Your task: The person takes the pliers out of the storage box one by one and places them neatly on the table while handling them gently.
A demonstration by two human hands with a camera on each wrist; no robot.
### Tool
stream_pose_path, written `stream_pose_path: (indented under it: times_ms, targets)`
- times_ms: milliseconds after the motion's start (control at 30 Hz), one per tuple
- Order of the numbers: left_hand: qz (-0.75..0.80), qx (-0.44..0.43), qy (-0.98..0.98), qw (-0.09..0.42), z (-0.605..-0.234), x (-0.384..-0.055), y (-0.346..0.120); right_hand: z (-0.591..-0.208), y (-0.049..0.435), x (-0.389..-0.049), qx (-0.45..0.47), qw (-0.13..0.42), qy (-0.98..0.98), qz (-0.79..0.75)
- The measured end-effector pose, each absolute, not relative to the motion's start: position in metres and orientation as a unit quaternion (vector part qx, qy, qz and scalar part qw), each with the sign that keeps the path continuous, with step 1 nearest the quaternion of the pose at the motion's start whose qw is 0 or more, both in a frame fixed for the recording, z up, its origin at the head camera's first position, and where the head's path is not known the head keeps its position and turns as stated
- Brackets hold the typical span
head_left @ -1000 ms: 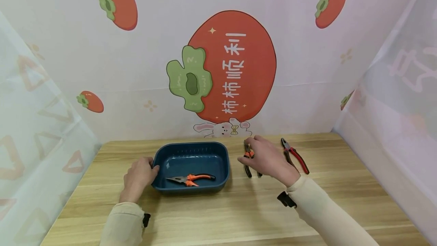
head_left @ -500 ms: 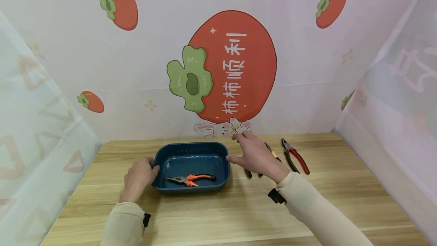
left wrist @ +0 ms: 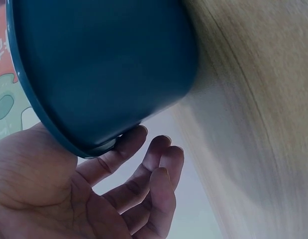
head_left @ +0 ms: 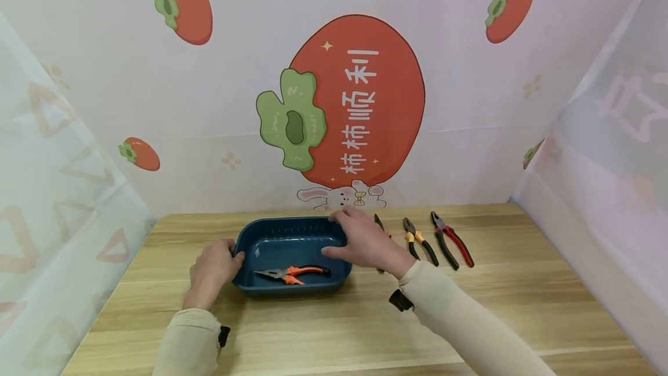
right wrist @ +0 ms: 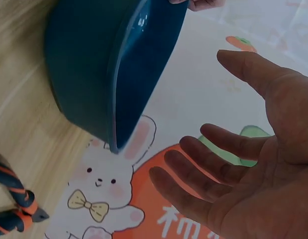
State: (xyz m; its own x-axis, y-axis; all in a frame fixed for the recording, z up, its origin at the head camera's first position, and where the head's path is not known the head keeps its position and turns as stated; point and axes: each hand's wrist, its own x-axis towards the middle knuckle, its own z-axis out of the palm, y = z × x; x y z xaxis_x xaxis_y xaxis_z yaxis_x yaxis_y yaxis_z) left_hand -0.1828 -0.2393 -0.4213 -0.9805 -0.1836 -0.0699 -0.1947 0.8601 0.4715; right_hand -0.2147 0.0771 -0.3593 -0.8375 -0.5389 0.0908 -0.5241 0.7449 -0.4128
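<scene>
The right hand [head_left: 365, 243] hides most of the pliers [head_left: 381, 226] just beside the basin [head_left: 292, 226].

A wooden table [head_left: 323, 329] carries a blue tray [head_left: 261, 290] and three pliers [head_left: 421, 242] beside it.
</scene>
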Motion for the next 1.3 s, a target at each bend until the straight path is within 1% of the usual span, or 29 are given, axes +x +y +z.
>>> stream_pose_path:
  times_ms: [133, 633, 867, 1067, 1300]
  targets:
    - [0.245, -0.095, 0.965, 0.005, -0.421, -0.183, -0.239, -0.364, 0.066, -0.216, -0.301, 0.026, 0.931, -0.204]
    - [0.242, -0.084, 0.966, -0.006, -0.422, -0.182, -0.241, -0.386, 0.026, -0.216, -0.306, 0.076, 0.937, -0.152]
    - [0.245, -0.083, 0.966, -0.007, -0.423, -0.182, -0.241, -0.399, 0.012, -0.218, -0.31, 0.077, 0.941, -0.115]
    - [0.248, -0.081, 0.965, -0.008, -0.423, -0.183, -0.241, -0.406, 0.003, -0.218, -0.307, 0.093, 0.942, -0.103]
    - [0.246, -0.087, 0.965, -0.004, -0.424, -0.184, -0.24, -0.414, -0.003, -0.219, -0.316, 0.089, 0.94, -0.087]
